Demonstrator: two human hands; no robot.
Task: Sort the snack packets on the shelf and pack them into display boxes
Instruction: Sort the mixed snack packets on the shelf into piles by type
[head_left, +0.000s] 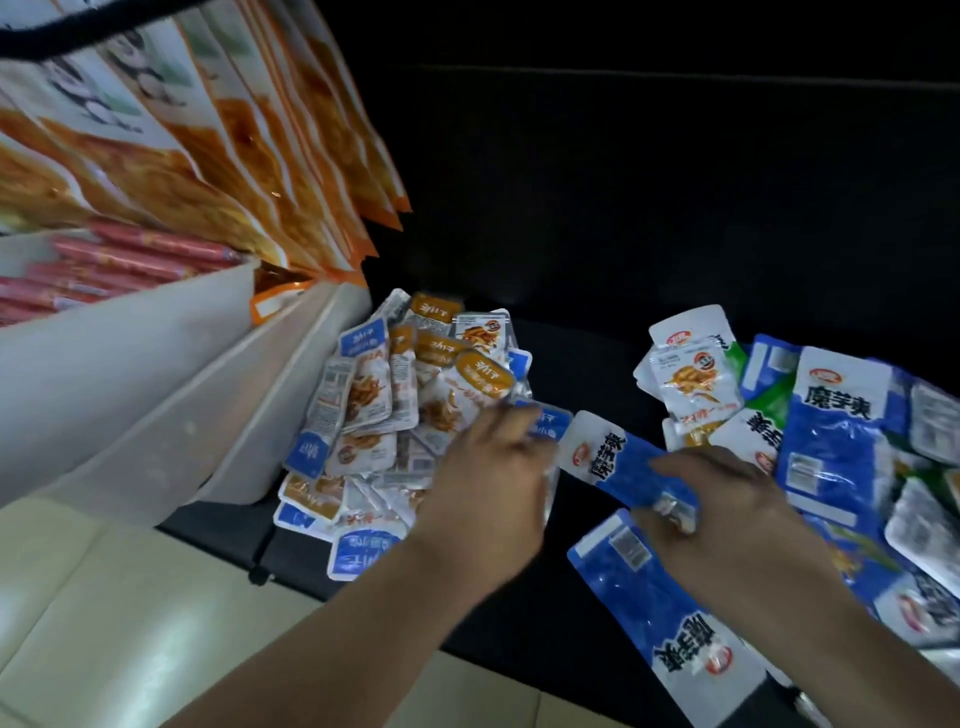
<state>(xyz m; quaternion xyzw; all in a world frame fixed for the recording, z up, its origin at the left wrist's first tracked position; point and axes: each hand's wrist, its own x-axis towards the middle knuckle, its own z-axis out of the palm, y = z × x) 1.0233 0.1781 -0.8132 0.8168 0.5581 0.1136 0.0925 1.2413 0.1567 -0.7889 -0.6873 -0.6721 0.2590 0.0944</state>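
Snack packets lie in two heaps on a dark shelf (597, 291), seen from above by the person sorting them.

To the left sits a pile of small packets (395, 410), white with orange or blue headers, tumbled over one another against the end of the white bins (156, 374). To the right lies a heap of larger packets (841, 431), mostly blue and white with some green ones among them, along with a few small white ones at its near edge.

Between the heaps, the right hand (727, 499) pinches the crumpled lower end of a long blue packet (618, 457), thumb and fingers closed around it, so that the packet's white top points toward the left pile. The left hand (488, 467) reaches over the right edge of the small pile, fingertips on a blue-topped packet there. Its fingers are blurred, and I cannot tell whether they grasp anything.

Nearer the viewer, a second long blue packet (670, 618) lies flat at the front of the shelf, below the right forearm.

At far left, the bins hold red sausage sticks (124, 265). Above them hangs a row of large orange bags (244, 135). Pale floor tiles (104, 613) show at bottom left.
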